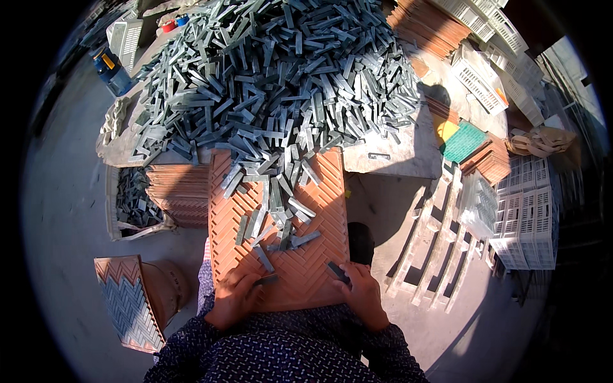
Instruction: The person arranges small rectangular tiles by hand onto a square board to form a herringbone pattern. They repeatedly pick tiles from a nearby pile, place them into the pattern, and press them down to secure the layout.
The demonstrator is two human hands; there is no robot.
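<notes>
An orange-brown tray with herringbone grooves (313, 260) lies in front of me, its far end against a worktable (408, 153). Over the near left corner of the tray, my left hand (231, 299) is closed with a grey strip tile (267, 279) at its fingertips. At the near right edge, my right hand (364, 295) pinches another dark strip tile (338, 272), tilted above the grooves. Several loose strip tiles (276, 195) spill onto the tray's far half from a large heap (274, 76). The grooves between my hands are bare.
Left of the tray are stacked orange trays (182, 185) and a crate of dark pieces (131, 204). A tray filled with grey tiles (131, 306) rests on a brown drum (167, 287). At right stand a wooden pallet (434, 242) and white plastic crates (527, 217).
</notes>
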